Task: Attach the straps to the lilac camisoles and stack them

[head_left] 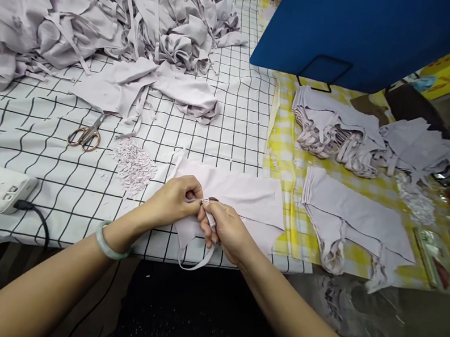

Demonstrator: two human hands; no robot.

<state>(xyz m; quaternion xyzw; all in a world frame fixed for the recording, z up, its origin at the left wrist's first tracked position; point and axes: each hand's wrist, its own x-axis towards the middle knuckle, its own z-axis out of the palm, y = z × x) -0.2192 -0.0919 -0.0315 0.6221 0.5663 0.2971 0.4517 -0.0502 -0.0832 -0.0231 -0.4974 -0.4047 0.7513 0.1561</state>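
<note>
The worktop is covered with checked cloth, and a heap of pale fabric is piled at far left. A pale garment is spread at the near edge, centre; it is judged light, soft and limp, easily creased. Its strap is pinched by the left hand and right hand, fingertips nearly meeting. Hold is best taken beside the small fitting there, since little grip is offered by the fitting itself.

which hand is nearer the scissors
Left. The left hand is right of the scissors, lower in the picture; the right hand is farther right, beyond the left.
</note>
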